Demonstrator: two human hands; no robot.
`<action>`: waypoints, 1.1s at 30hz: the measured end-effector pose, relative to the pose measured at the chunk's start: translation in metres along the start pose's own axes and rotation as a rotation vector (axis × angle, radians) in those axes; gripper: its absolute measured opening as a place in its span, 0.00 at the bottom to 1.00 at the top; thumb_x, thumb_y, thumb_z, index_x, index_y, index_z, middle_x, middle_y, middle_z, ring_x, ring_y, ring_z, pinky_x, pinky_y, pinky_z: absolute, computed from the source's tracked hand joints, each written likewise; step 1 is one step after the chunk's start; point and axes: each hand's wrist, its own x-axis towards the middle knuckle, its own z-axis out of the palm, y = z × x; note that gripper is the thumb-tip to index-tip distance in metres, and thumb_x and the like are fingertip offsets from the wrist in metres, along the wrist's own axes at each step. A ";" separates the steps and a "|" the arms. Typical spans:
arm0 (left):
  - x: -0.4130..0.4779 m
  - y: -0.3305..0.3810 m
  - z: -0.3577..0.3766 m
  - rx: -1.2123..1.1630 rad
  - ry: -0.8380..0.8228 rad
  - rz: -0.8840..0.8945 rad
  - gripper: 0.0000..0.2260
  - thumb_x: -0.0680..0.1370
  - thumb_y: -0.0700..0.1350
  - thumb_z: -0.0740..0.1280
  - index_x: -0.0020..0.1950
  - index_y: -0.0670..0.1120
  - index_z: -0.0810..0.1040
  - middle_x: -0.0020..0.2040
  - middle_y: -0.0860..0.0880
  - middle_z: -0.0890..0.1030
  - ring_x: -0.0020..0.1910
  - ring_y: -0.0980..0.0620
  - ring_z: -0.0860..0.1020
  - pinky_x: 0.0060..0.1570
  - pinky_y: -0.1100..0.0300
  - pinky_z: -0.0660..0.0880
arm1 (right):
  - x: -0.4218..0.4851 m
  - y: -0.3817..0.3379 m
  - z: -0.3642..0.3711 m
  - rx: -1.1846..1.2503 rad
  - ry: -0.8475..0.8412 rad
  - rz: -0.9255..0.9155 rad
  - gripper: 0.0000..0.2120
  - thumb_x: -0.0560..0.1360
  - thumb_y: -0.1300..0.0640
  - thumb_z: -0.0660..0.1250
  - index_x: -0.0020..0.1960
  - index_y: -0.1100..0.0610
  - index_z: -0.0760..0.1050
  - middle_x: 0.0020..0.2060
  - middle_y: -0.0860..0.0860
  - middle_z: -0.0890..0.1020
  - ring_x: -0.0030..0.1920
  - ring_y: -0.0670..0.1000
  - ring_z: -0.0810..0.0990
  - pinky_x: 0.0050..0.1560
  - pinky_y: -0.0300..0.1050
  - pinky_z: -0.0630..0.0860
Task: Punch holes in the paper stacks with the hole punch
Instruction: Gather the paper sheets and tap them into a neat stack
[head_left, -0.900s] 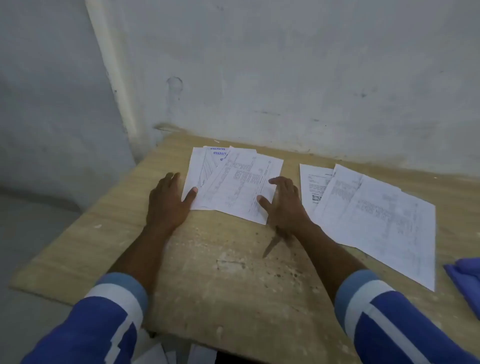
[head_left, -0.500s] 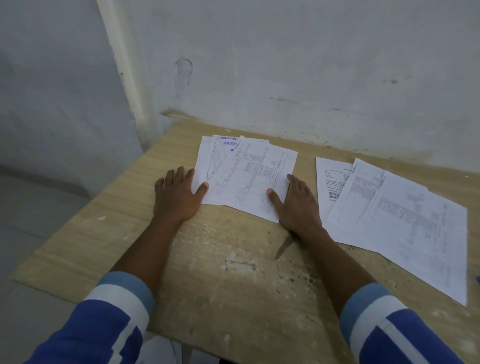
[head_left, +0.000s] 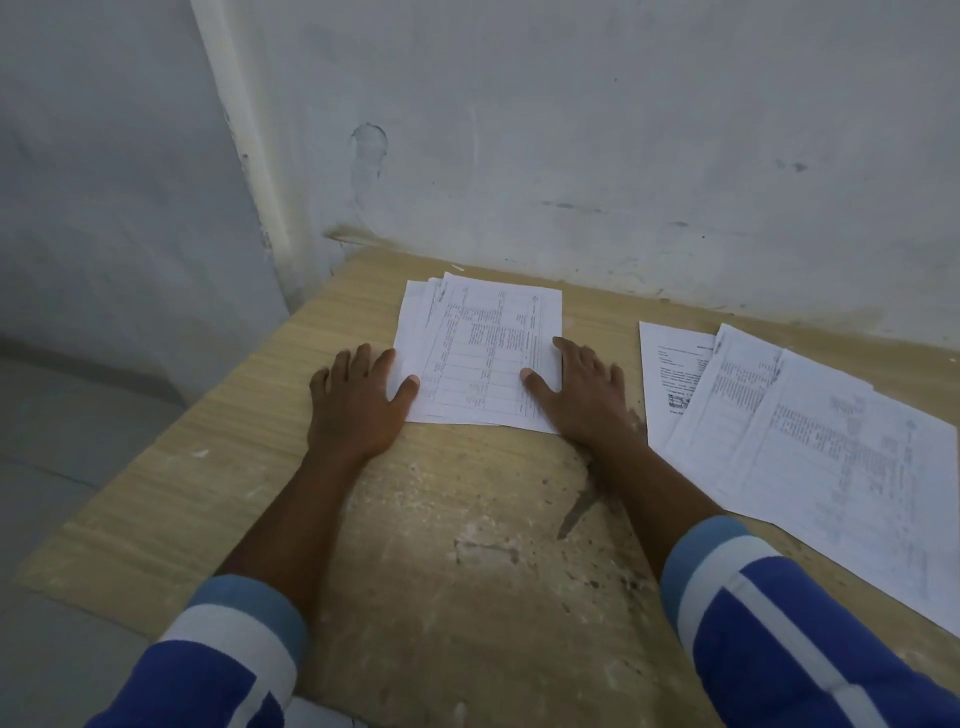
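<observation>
A paper stack (head_left: 480, 353) is lying on the table (head_left: 218, 467), bracketed by two flat hands. The left hand (head_left: 353, 405) is lying at the stack's left edge, thumb overlapping its near corner. The right hand (head_left: 582, 389) is pressing against the right edge, thumb on the sheet. To the right of that hand, apart from it, fanned sheets (head_left: 810, 441) are spreading toward the table's near right edge. A wall (head_left: 571, 130) is standing behind the stack.

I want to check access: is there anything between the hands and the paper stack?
Nothing: the left hand and right hand already touch the paper stack on both sides.
</observation>
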 end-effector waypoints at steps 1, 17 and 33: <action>0.000 0.000 0.000 -0.002 0.001 -0.003 0.28 0.82 0.63 0.50 0.79 0.51 0.62 0.80 0.47 0.62 0.79 0.44 0.57 0.76 0.41 0.53 | 0.003 -0.001 0.003 0.000 -0.010 -0.003 0.37 0.78 0.30 0.52 0.80 0.50 0.56 0.80 0.49 0.62 0.81 0.54 0.56 0.79 0.65 0.44; 0.020 0.008 -0.013 -0.295 0.071 -0.165 0.22 0.81 0.61 0.50 0.47 0.47 0.76 0.50 0.50 0.79 0.57 0.46 0.77 0.65 0.43 0.68 | 0.026 -0.001 0.009 0.070 0.031 -0.059 0.36 0.78 0.29 0.49 0.79 0.49 0.58 0.78 0.48 0.67 0.77 0.56 0.67 0.78 0.66 0.52; 0.075 0.018 -0.044 -0.726 -0.352 -0.363 0.27 0.77 0.65 0.63 0.61 0.43 0.79 0.59 0.45 0.81 0.48 0.47 0.80 0.50 0.52 0.72 | 0.022 0.000 0.006 0.037 -0.020 -0.116 0.32 0.79 0.39 0.58 0.80 0.47 0.55 0.78 0.49 0.66 0.78 0.54 0.63 0.78 0.65 0.47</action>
